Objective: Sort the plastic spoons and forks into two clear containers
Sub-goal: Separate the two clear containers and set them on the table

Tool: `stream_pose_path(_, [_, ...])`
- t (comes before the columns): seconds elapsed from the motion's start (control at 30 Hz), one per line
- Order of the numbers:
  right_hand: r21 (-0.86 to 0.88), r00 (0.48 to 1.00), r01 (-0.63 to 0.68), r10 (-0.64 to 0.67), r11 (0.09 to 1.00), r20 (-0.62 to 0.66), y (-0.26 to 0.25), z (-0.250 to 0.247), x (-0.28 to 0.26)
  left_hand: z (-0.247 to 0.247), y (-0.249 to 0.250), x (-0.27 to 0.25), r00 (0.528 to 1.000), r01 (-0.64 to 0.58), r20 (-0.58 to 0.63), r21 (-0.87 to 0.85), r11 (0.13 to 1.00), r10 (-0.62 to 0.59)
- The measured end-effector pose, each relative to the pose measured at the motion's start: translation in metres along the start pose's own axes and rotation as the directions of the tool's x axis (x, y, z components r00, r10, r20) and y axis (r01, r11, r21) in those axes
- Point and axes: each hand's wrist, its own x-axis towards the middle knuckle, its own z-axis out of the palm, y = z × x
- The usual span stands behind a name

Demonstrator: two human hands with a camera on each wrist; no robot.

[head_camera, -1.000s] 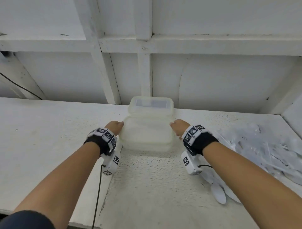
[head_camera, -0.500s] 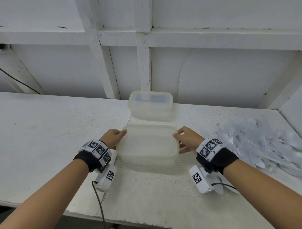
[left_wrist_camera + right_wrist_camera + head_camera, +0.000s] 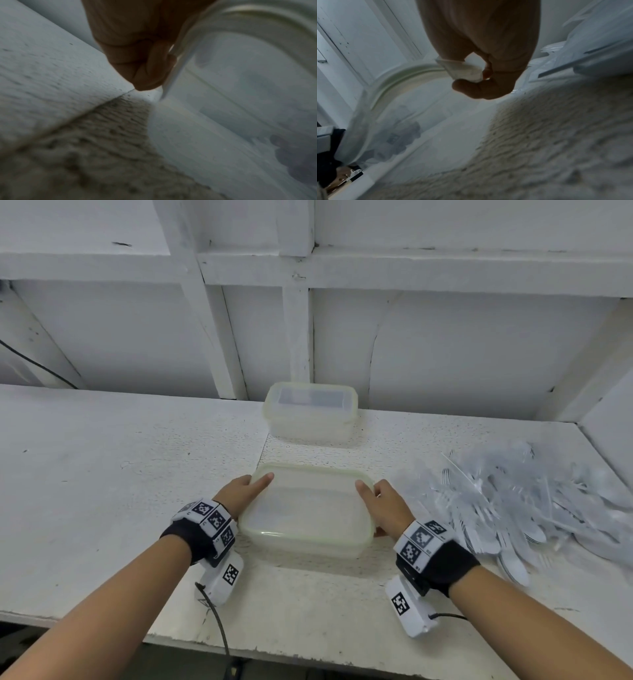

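A clear lidded container [image 3: 308,508] with a greenish rim lies on the white table [image 3: 102,474] in front of me. My left hand [image 3: 245,491] grips its left end, index finger laid on the lid. My right hand [image 3: 383,501] grips its right end. In the left wrist view my curled fingers [image 3: 137,54] press the container's wall [image 3: 240,81]. In the right wrist view my fingers [image 3: 488,60] pinch a lid flap [image 3: 462,71] of the container [image 3: 419,101]. A second lidded clear container [image 3: 310,412] stands behind it by the wall. A pile of white plastic spoons and forks [image 3: 534,508] lies to the right.
The white wall with its beams rises just behind the far container. The table's front edge [image 3: 239,648] runs close below my wrists. A black cable [image 3: 219,631] hangs from the left wrist camera. The cutlery pile [image 3: 599,40] reaches close to my right hand.
Both hands have drawn the near container toward me, away from the far container, which stays by the wall. A gap has opened between the two.
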Motion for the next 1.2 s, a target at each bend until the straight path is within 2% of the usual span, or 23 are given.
stream_pose_path(0.27, [0.0,0.999,0.03,-0.03,1.0,-0.029,0.008,0.007,0.007,0.002,-0.001,0.0,1.0,0.004,-0.004,-0.064,0.998,-0.004])
stream_pose_path(0.4, [0.007,0.998,0.038,-0.038,0.999,-0.044,0.009,0.008,0.009,-0.003,0.0,-0.001,0.996,-0.032,-0.086,0.032,0.999,0.035])
stream_pose_path(0.57, [0.024,0.999,0.023,-0.023,0.999,-0.024,0.011,0.01,0.013,-0.001,0.0,0.0,0.996,-0.027,-0.077,0.088,0.996,0.033])
stream_pose_path(0.73, [-0.016,0.995,0.045,-0.046,0.999,-0.088,0.009,0.007,0.012,0.002,-0.002,0.002,0.995,-0.028,-0.097,0.064,0.998,0.034])
stream_pose_path(0.83, [0.038,0.997,0.063,-0.061,0.997,-0.054,0.009,0.006,0.01,0.001,0.001,-0.001,0.995,-0.031,-0.094,0.128,0.991,0.044])
stream_pose_path(0.93, [-0.003,0.996,0.079,-0.079,0.997,-0.027,0.006,0.001,0.009,-0.002,0.003,-0.004,0.992,-0.015,-0.119,0.189,0.982,0.038])
stream_pose_path(1.0, [-0.036,0.995,0.093,-0.094,0.995,-0.035,0.006,-0.003,0.008,-0.006,0.003,-0.004,0.987,0.005,-0.161,0.12,0.993,0.014])
stream_pose_path(1.07, [-0.001,0.999,0.048,-0.048,0.999,-0.011,0.008,-0.007,0.004,-0.009,0.004,-0.005,0.98,0.011,-0.196,0.003,1.0,-0.01])
stream_pose_path(1.13, [0.151,0.997,-0.041,0.03,0.988,0.071,0.009,-0.01,-0.004,-0.008,0.004,-0.009,0.979,0.011,-0.203,-0.077,0.997,-0.026])
stream_pose_path(1.2, [0.311,0.975,-0.13,0.065,0.941,0.211,0.009,-0.013,-0.014,-0.003,0.004,-0.015,0.988,0.024,-0.145,-0.141,0.99,-0.044])
